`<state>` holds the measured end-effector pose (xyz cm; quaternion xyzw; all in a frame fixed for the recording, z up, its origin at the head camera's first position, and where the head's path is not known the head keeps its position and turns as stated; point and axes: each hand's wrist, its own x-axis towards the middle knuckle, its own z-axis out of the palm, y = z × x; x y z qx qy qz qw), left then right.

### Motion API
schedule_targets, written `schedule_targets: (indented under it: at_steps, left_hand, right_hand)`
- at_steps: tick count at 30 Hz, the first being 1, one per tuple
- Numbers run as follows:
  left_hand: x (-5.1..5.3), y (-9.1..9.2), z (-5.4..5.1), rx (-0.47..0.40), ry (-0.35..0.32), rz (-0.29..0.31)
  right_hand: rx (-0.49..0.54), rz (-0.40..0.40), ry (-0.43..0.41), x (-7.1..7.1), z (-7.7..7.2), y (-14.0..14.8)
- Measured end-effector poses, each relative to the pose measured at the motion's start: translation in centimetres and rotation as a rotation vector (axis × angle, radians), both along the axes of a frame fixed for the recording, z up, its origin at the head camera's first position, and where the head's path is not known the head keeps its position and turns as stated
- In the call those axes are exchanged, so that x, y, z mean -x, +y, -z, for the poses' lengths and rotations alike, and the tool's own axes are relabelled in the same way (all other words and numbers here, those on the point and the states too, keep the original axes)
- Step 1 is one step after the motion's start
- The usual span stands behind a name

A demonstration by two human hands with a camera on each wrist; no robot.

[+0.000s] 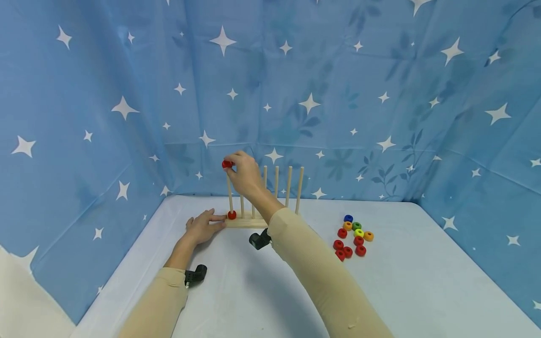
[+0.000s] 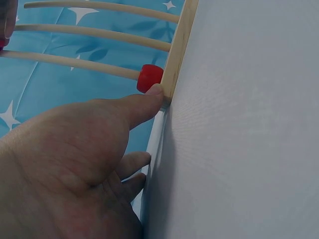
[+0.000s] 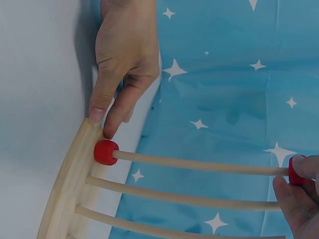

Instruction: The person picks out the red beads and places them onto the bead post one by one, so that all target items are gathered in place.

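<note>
A wooden rack with a flat base (image 1: 245,223) and several upright pegs stands near the table's far edge. At the bottom of its leftmost peg (image 1: 230,195) sits a red bead (image 1: 232,215). My right hand (image 1: 247,176) pinches another red bead (image 3: 294,172) between thumb and fingers at the top of that same peg. Over at the base's left end, my left hand (image 1: 204,227) rests with its thumb and index finger touching the wood, close to the lower bead (image 2: 150,78). My right forearm hides part of the base in the head view.
Loose beads lie in a group on the right of the table: red beads (image 1: 360,251), orange beads (image 1: 368,236), a blue bead (image 1: 348,218), a green bead (image 1: 357,226) and a yellow bead (image 1: 359,233). A blue star-patterned curtain (image 1: 270,94) surrounds the white table (image 1: 422,272).
</note>
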<state>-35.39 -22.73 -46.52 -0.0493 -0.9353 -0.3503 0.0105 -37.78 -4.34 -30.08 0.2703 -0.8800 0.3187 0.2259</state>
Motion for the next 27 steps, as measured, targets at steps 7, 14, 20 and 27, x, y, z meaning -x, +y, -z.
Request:
schedule_targets:
  at_steps: [7, 14, 20, 27]
  left_hand:
    - [0.05, -0.06, 0.05, 0.008, -0.003, -0.007]
    - [-0.02, 0.11, 0.01, 0.010, -0.004, -0.006]
    - [-0.03, 0.15, -0.06, 0.005, -0.007, -0.007]
    - [-0.10, 0.20, -0.12, 0.008, -0.005, -0.010]
  right_hand:
    - [-0.009, 0.005, 0.008, -0.07, -0.14, -0.20]
    - [-0.009, 0.030, 0.011, -0.09, -0.09, -0.31]
    - [-0.008, 0.037, 0.019, -0.09, 0.04, -0.43]
    - [-0.008, 0.037, 0.036, -0.01, 0.12, -0.49]
